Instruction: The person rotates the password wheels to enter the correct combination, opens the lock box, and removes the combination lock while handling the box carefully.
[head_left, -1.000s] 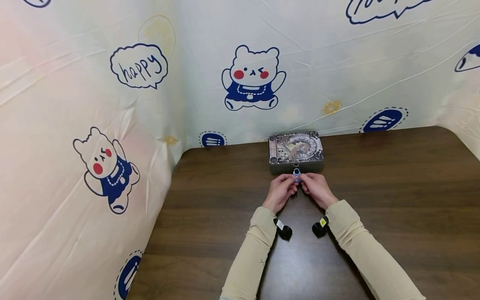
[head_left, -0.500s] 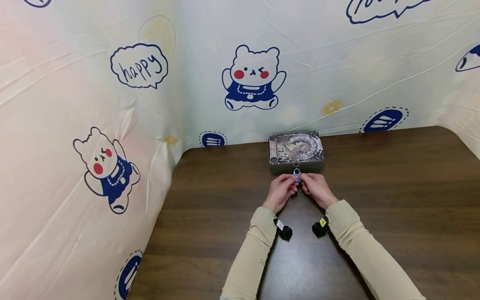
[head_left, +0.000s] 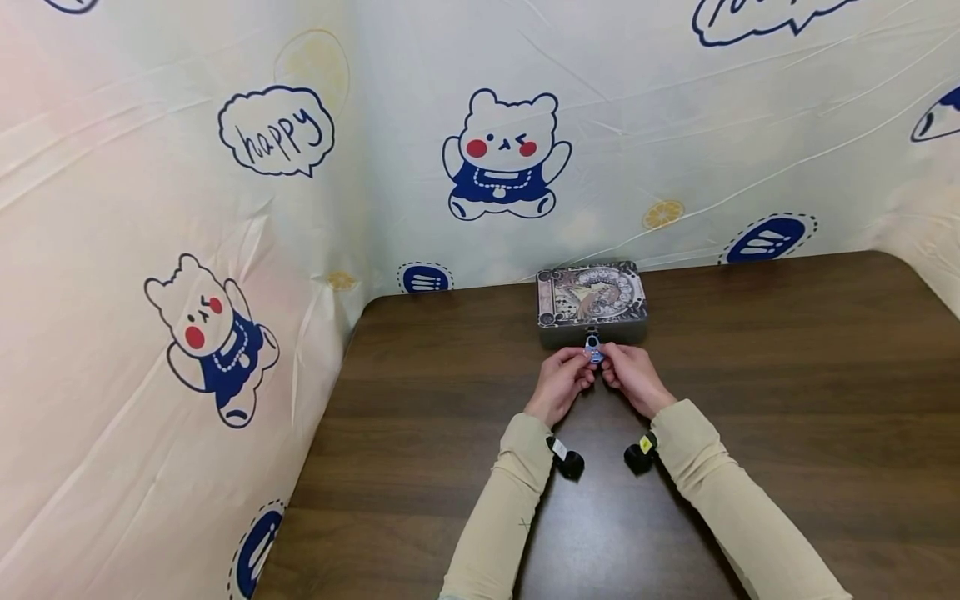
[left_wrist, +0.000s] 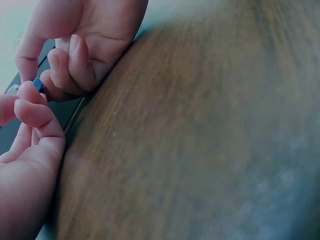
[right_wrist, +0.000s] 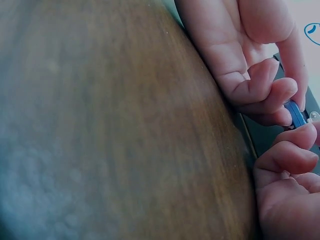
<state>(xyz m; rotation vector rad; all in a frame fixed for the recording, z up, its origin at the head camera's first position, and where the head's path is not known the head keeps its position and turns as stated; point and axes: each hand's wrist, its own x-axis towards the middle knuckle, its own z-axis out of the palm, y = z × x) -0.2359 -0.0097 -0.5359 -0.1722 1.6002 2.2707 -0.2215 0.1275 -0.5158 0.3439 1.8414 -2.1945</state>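
In the head view a small blue padlock (head_left: 594, 352) hangs at the front clasp (head_left: 592, 331) of a flat tin box (head_left: 592, 293) with a printed lid, which is down. My left hand (head_left: 558, 383) pinches the padlock's left side between thumb and fingers. From the other side, my right hand (head_left: 633, 375) pinches its right edge. Only a blue sliver of the padlock (left_wrist: 38, 85) shows between the fingers in the left wrist view. The right wrist view shows more of its blue side, and the other fingers of both hands are curled below it.
The box stands on a brown wooden table (head_left: 420, 400), close to its back edge. Behind and to the left hangs a pale printed cloth (head_left: 405, 125). A black wrist camera (head_left: 572, 465) juts inward from the left cuff, and another wrist camera (head_left: 639, 458) from the right.
My right thumb and fingers have shifted slightly up and right on the padlock, and more of its blue face shows. The left hand and the box stay nearly in place.
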